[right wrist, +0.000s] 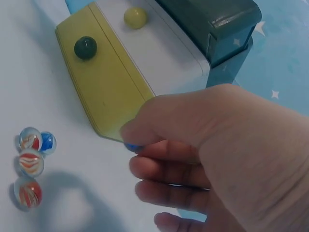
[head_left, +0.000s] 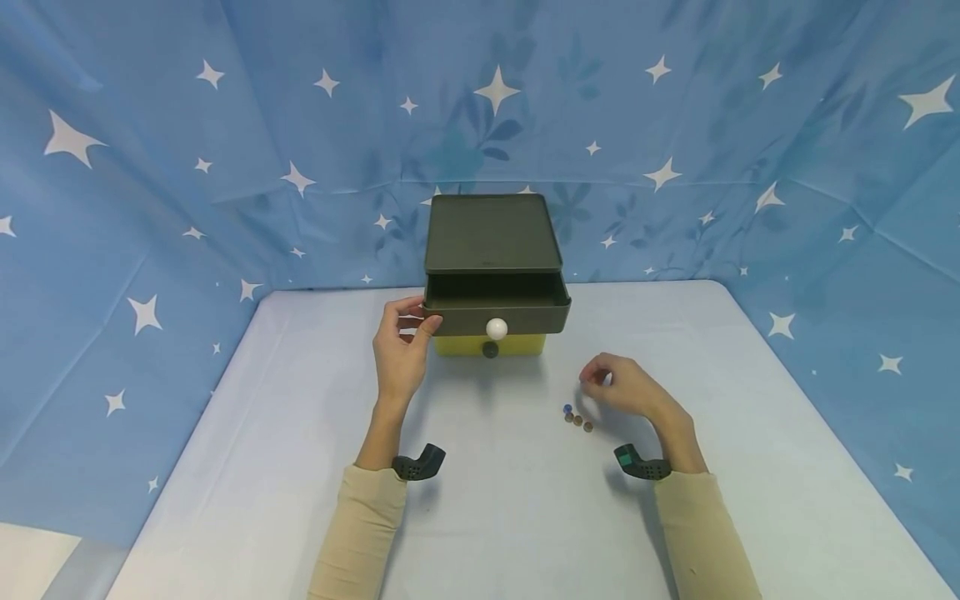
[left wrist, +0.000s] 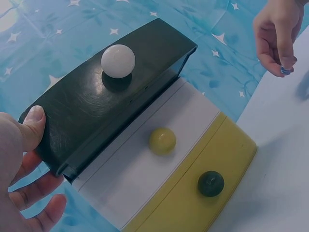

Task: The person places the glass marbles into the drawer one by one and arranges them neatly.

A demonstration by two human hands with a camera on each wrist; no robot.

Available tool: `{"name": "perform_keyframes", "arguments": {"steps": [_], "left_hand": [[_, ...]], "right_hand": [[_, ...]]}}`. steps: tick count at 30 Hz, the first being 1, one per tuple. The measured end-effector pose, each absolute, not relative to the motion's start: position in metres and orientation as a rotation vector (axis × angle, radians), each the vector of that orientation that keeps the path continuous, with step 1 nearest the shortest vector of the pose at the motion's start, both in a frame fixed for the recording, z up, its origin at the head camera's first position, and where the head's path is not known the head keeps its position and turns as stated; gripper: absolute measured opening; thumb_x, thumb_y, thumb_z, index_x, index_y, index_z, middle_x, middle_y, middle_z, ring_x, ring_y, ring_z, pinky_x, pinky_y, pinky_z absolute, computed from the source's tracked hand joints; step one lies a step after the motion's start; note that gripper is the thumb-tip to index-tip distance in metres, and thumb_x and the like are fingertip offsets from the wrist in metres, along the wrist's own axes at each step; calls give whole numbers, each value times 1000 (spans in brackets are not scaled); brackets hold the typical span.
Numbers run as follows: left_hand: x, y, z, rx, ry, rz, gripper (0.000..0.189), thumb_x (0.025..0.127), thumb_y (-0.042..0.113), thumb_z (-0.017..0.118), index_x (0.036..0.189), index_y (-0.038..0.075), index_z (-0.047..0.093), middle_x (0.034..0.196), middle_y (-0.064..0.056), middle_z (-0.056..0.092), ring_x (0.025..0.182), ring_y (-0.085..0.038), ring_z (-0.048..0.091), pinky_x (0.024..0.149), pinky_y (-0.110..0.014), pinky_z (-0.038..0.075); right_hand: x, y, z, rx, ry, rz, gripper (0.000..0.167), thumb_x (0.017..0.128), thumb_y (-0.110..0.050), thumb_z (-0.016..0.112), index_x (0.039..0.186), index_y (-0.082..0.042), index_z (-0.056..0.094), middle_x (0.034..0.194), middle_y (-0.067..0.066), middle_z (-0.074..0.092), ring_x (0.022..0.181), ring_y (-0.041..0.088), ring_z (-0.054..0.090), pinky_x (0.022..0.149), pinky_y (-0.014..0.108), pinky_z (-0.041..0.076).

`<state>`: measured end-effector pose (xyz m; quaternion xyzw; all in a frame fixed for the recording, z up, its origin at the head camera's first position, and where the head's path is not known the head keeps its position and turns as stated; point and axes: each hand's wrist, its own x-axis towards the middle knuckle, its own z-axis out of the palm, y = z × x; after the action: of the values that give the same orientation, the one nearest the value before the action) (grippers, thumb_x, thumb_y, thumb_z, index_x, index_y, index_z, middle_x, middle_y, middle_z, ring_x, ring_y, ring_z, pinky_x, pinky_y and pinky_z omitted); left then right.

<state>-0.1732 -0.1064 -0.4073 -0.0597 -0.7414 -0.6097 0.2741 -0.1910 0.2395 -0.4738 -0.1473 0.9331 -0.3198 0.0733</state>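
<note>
A small cabinet (head_left: 491,233) stands at the table's far edge, its dark green top drawer (head_left: 465,323) pulled out. My left hand (head_left: 400,354) grips the left corner of that drawer, thumb on the front and fingers behind the edge. Between thumb and fingertips my right hand (head_left: 628,387) pinches a blue marble (left wrist: 285,71), mostly hidden by the fingers, above the table to the right of the cabinet. Below and left of this hand lie a blue marble (right wrist: 48,143) and three red-and-white swirled marbles (right wrist: 31,162).
Beneath the open drawer are a white drawer with a yellow knob (left wrist: 162,141) and a yellow drawer with a dark green knob (left wrist: 211,184). The top drawer has a white knob (head_left: 497,329). A blue star-patterned curtain (head_left: 300,125) hangs behind the white table (head_left: 510,500).
</note>
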Motion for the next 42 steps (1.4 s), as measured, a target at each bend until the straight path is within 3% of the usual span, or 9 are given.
{"name": "perform_keyframes", "arguments": {"steps": [12,17,21,24,29,37,42], "left_hand": [[-173,-106,-407,-170,-1985,-1625,38,88,8,75,121,-3,61,106,-26,62,95,-42,64,74,-39,47],[-174,-107,-408,-168,-1984,-1630,38,88,8,75,121,-3,61,106,-26,62,95,-43,64,73,-30,46],[-187,-112,-425,-192,-1976,-1615,39,88,17,77,122,3,63,105,-19,64,93,-34,67,70,-22,46],[-197,-116,-439,-207,-1972,-1600,40,87,23,78,122,9,64,104,-14,65,92,-27,67,69,-20,47],[-197,-116,-438,-191,-1974,-1609,40,86,20,79,122,9,63,104,-13,65,92,-26,67,69,-19,46],[-196,-115,-437,-185,-1961,-1638,41,86,20,79,122,7,64,106,-18,64,94,-32,67,70,-23,45],[-196,-116,-437,-181,-1977,-1621,40,86,22,79,122,9,64,105,-14,65,93,-26,67,71,-31,49]], "right_hand": [[-189,228,-463,-424,2956,-1031,14,93,-22,67,99,-9,70,95,5,67,90,20,58,81,36,48],[-188,222,-459,-431,3028,-1077,16,93,-22,68,100,-7,68,97,7,68,92,23,60,81,37,49],[-187,219,-458,-498,3098,-1122,13,92,-17,69,99,-6,69,95,8,68,91,25,61,78,38,51],[-186,219,-457,-581,3152,-1162,11,91,-13,69,99,-6,70,94,8,68,89,26,62,75,40,53],[-184,216,-452,-687,3234,-1217,11,91,-10,69,100,-5,69,93,8,67,84,25,61,72,42,53],[-180,209,-442,-753,3314,-1366,13,91,-7,71,104,-4,69,99,8,68,89,22,61,74,18,46],[-175,203,-432,-717,3377,-1426,16,91,-7,71,106,-3,68,101,10,66,90,22,60,75,13,44]]}}
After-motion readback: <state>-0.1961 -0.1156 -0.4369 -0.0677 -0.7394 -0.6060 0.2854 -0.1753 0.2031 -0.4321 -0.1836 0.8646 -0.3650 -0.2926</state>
